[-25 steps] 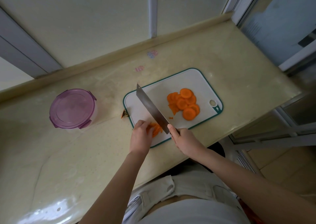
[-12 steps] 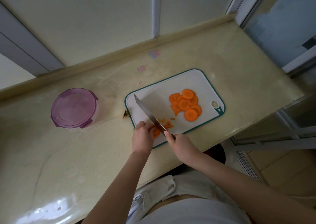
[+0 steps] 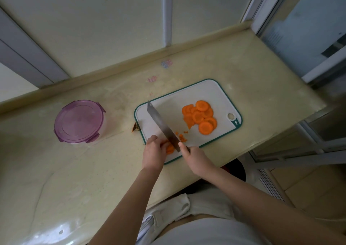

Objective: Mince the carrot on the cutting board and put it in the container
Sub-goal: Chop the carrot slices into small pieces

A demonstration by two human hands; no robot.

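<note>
Your left hand (image 3: 153, 152) sits at the near-left corner of the cutting board (image 3: 221, 95). Its fingers (image 3: 153, 139) are curled down onto a small stack of carrot slices (image 3: 170, 149), pinning them so they cannot slide under the blade. Your right hand (image 3: 194, 155) is wrapped round the handle of the cleaver (image 3: 162, 126), with the forefinger reaching toward the blade's heel, likely for steadier control. The blade runs diagonally away from you, its edge just beside your left fingertips. Right of the blade lies a scatter of minced bits (image 3: 182, 137), so the mincing looks barely begun. The main pile of carrot rounds (image 3: 201, 116) lies whole toward the board's right end, apart from the knife. The purple-lidded container (image 3: 78, 122) stands on the bench (image 3: 262, 87) well left of the board with its lid on. You will probably have to open it before anything goes in.
</note>
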